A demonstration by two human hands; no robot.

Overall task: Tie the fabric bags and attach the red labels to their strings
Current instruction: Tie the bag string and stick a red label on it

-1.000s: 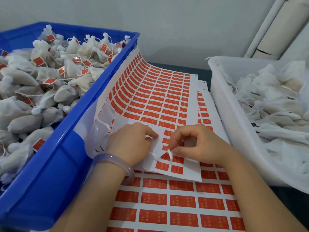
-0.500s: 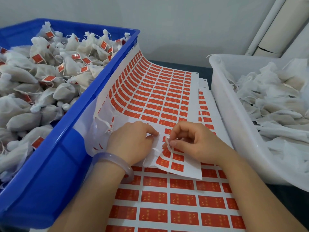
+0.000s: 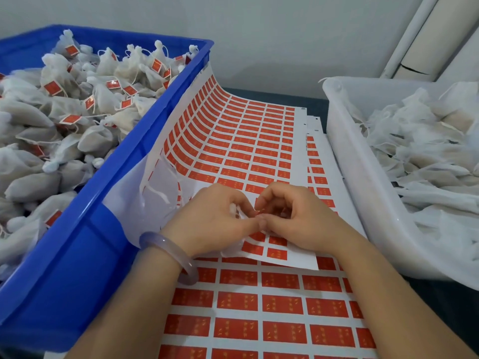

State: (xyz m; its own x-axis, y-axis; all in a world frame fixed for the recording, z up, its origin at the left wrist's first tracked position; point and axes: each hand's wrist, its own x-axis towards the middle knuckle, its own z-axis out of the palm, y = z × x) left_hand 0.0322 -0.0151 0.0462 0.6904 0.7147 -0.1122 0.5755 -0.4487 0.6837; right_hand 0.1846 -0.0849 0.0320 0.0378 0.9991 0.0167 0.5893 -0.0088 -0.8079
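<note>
Mostly hidden: both palms face down and the fingertips meet, so the pinch point is covered. Left hand (image 3: 215, 221), fingers curled, pinches a bit of white string (image 3: 234, 210); which bag it runs to cannot be told. Right hand (image 3: 298, 218), thumb and fingers curled in, nips a sliver of red, apparently a red label (image 3: 261, 211), though too little shows to be sure. Both forearms are cut off at the lower edge. Pale bracelet (image 3: 166, 244) on the left wrist. Half a second ago the hands sat slightly apart with the right one lifting a strip off the paper; now thumbs touch and the work is held just above the top label sheet (image 3: 246, 141), near its lower edge. That sheet curls up against the blue crate (image 3: 77, 255), its near-left part peeled bare, and overlaps a second label sheet (image 3: 259, 307) beneath. The blue crate, on the left, is heaped with tied bags (image 3: 103, 99), many carrying red tags. The white bin (image 3: 344, 156), on the right and partly out of frame, holds loose untied bags (image 3: 427, 151).
</note>
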